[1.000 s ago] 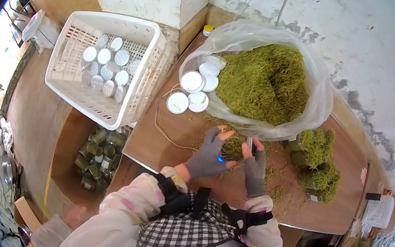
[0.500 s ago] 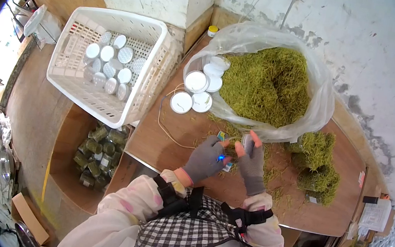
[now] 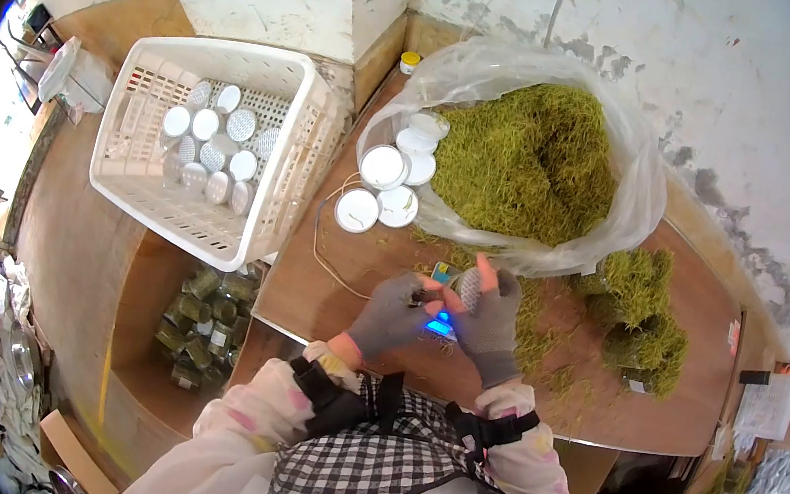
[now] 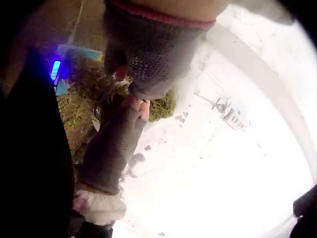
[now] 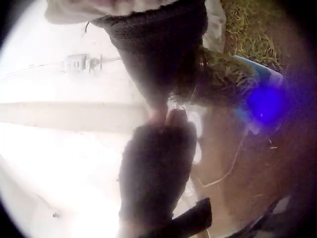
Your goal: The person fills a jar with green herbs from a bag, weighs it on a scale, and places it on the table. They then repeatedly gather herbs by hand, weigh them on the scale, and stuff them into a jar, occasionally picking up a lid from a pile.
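Observation:
A clear jar with green dried moss point(image 5: 225, 74) and a blue label stands between the hands, mostly hidden by them in the head view. My right hand point(image 3: 490, 313), in a grey fingerless glove, holds a silver perforated lid point(image 3: 470, 289) tilted between thumb and fingers, over the jar. My left hand point(image 3: 389, 315), gloved the same, comes in from the left with its fingertips at the right thumb and the lid. I cannot tell whether the left fingers pinch anything.
Behind the hands sits an open plastic bag of moss point(image 3: 528, 165), with several white lids point(image 3: 384, 167) to its left. Moss-topped jars point(image 3: 638, 347) stand at right. Left are a white basket point(image 3: 275, 169) of lids and a cardboard box point(image 3: 147, 323) of jars. Loose moss litters the table point(image 3: 691, 299).
The left hand was spread beside the jar; its fingers have drawn in to the right hand. The right hand has moved left and down with the lid, turning the perforated face into view.

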`<state>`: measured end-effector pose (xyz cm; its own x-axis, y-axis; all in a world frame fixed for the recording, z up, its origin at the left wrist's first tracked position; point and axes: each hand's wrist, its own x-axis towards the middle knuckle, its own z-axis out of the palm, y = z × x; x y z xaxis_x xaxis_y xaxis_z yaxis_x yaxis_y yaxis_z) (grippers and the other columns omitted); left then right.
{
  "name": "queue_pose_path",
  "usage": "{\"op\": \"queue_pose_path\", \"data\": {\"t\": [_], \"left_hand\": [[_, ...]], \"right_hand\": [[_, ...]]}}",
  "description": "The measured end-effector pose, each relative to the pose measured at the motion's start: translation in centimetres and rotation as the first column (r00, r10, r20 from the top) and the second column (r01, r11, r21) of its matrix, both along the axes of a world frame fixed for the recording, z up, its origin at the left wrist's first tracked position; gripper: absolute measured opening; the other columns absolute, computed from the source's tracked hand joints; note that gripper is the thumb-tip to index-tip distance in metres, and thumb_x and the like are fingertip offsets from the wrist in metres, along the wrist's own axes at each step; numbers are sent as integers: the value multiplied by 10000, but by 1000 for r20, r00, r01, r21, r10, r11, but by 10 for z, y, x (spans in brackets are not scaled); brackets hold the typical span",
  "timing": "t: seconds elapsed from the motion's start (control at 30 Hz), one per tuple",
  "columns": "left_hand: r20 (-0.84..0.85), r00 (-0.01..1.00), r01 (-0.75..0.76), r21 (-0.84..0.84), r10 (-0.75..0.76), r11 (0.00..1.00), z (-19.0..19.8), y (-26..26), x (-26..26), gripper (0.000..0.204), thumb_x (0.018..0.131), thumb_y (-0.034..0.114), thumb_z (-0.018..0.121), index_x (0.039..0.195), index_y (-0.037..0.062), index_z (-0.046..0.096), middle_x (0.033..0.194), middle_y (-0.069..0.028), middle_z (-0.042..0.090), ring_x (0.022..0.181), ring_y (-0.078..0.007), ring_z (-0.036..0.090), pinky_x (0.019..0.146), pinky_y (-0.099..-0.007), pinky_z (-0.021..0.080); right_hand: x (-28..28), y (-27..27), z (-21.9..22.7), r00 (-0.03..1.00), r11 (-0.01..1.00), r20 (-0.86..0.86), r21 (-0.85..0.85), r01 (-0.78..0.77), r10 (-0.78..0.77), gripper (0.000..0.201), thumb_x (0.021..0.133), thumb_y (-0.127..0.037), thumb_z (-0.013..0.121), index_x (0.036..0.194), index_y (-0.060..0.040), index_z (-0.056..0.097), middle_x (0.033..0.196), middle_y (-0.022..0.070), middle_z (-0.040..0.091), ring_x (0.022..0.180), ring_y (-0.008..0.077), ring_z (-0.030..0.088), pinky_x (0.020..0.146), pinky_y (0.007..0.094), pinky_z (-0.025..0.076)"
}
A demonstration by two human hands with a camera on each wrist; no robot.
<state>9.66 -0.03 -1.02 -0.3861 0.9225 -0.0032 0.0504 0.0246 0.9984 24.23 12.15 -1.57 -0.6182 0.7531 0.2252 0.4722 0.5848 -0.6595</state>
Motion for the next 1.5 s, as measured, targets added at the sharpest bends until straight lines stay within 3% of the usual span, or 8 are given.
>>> {"op": "queue_pose_path", "data": {"t": [0.43,0.5,0.6,0.73,0.8,0.9,1.13,1.5], "left_hand": [[266,941,-136,-269,209,954,-4,-29,-29,478,984,327,637,1337,10,569,1199,-118,645,1062,-179,629,894,-330,519],[510,803,-149,-328,308,933,13,-24,-34,555,1014,405,580,1416,29,512,1298,-148,611,1134,-210,617,945,-363,513],[991,22,79,134,-136,988,20,-11,-46,712,1034,553,422,1490,6,409,1468,-233,495,1309,-326,550,1101,-476,447],[962,183,68,195,-204,979,51,-17,-35,657,1037,484,426,1436,-37,440,1458,-244,500,1291,-311,564,1062,-445,485],[154,985,59,123,-78,991,60,-24,-29,540,1031,391,415,1330,-49,505,1448,-248,502,1282,-279,569,1024,-402,510],[814,580,-128,130,-32,983,74,-14,-34,390,1015,287,472,1239,-23,549,1146,-135,635,1054,-179,647,896,-350,549],[154,981,-176,452,118,874,117,-25,-14,522,935,337,633,1278,-4,437,1270,-176,504,1140,-229,523,1006,-379,437],[523,839,112,110,-153,988,131,-25,-23,572,936,255,714,1409,55,463,1307,-112,615,1158,-204,624,894,-345,566]], "right_hand": [[-9,-3,37,971,971,146,125,-206,187,731,786,-335,831,1419,-171,503,1287,203,459,1144,424,511,956,505,473],[-13,-15,72,976,978,-68,41,-203,205,754,784,-321,842,1428,-153,489,1274,205,464,1143,405,514,964,489,472],[-20,-25,101,938,951,-161,19,-308,307,830,776,-300,864,1452,-83,435,1282,201,443,1177,369,498,1009,465,448],[-18,-23,103,933,965,-267,-38,-259,240,856,780,-305,858,1472,-83,406,1313,191,415,1203,359,481,1020,459,438],[-20,-24,114,926,957,-252,0,-291,282,890,784,-319,851,1496,-79,374,1334,189,391,1219,357,469,1061,462,407],[-14,-23,122,890,915,-374,-199,-350,259,887,853,-450,772,1522,-49,348,1411,194,385,1295,346,441,1128,459,347],[-19,-22,138,691,714,-723,-478,-511,10,548,1095,-336,377,1520,10,369,1518,111,419,1395,208,386,1166,361,283],[-10,-27,167,805,926,-491,11,-378,334,460,1019,-253,537,1419,-28,533,1489,198,443,1367,354,439,1135,457,344]]}}
